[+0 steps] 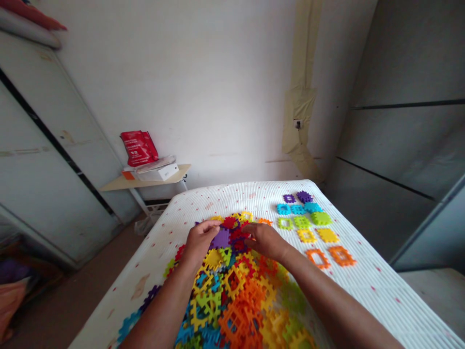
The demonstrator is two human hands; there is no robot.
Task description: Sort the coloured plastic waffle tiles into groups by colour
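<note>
My left hand (200,238) is over the far part of a heap of toothed plastic building tiles. Its thumb and fingers come together at the edge of a purple square tile (221,238). My right hand (267,240) is just across from it, thumb and fingers apart, over red tiles (238,232) in the heap; its fingertips partly hide what they touch. Nearer to me are a yellow tile (213,260) and many orange tiles (241,308), mixed with green and blue ones. My forearms cover parts of the heap.
On the right of the white quilted bed cover (366,291), tiles lie in colour rows: purple (304,196), blue (283,209), green (301,222), yellow (328,235) and orange (342,256). A small table (160,183) with a red packet (139,148) and white box (160,172) stands left.
</note>
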